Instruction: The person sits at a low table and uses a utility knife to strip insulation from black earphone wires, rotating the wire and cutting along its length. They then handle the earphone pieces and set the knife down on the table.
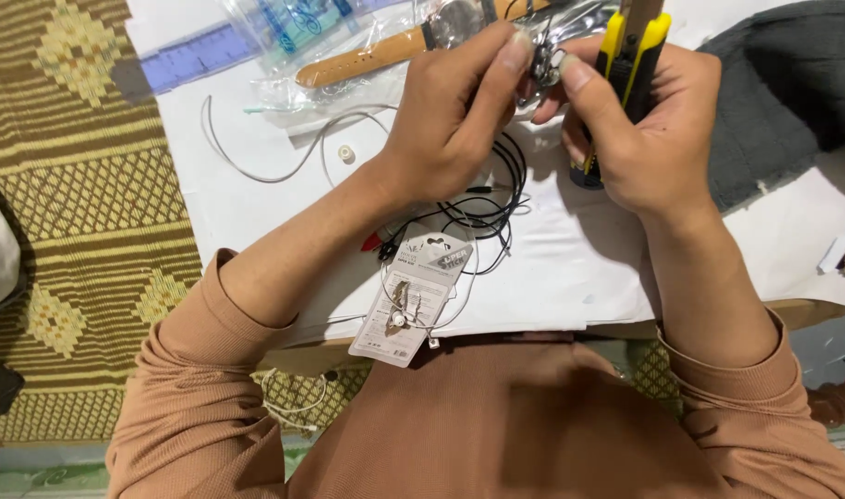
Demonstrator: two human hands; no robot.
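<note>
My left hand (450,111) pinches a small dark metal part (544,63) between thumb and fingertips. My right hand (639,129) grips a yellow and black utility knife (626,65) upright in its fist, and its thumb presses against the same small part. Both hands meet above a white paper sheet (256,199) that covers the table. Beneath the hands lies a tangle of black wires (482,208) with a red clip. A watch with a tan leather strap (367,57) rests in clear plastic just beyond my left hand.
A flat grey blister card (413,296) with small parts lies at the table's near edge. A thin white wire (256,162) curves at the left, near a blue ruler (196,57). Dark grey cloth (783,92) sits at the right. A patterned woven mat (80,212) covers the floor.
</note>
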